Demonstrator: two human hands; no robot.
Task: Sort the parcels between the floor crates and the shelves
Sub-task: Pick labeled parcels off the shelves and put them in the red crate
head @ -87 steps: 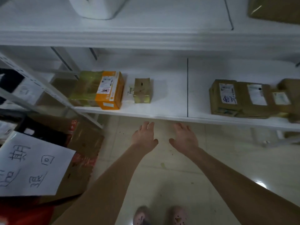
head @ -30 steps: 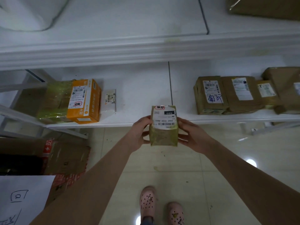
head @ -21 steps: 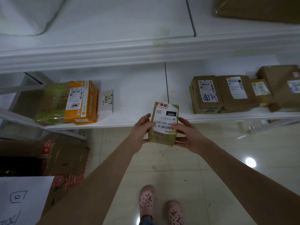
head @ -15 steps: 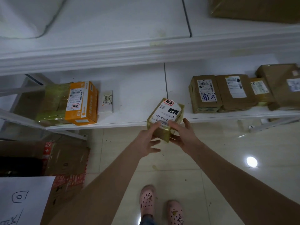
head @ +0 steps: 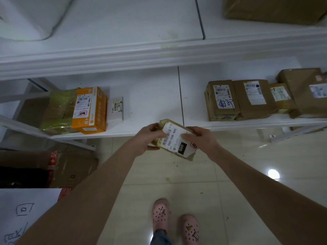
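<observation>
Both hands hold a small tape-wrapped parcel (head: 176,143) with a white label marked 060, just in front of the lower shelf's front edge (head: 123,133). My left hand (head: 149,138) grips its left end, fingers curled over the top. My right hand (head: 201,138) grips its right end with the thumb on the label. The parcel lies tilted, its label facing up. On the lower shelf sit an orange box (head: 90,109), a green-taped parcel (head: 56,110), a small white packet (head: 117,108) and a row of brown parcels (head: 247,99).
An upper shelf (head: 123,32) carries a white bag (head: 26,16) and a brown parcel (head: 276,9). A cardboard box (head: 53,167) and a handwritten paper sign (head: 23,214) are on the floor at the left. My feet (head: 175,218) stand on pale tiles.
The parcel came off the lower shelf into both hands. Over the last second it has been turned clockwise, from label upright to label lying sideways, and both hands have regripped it.
</observation>
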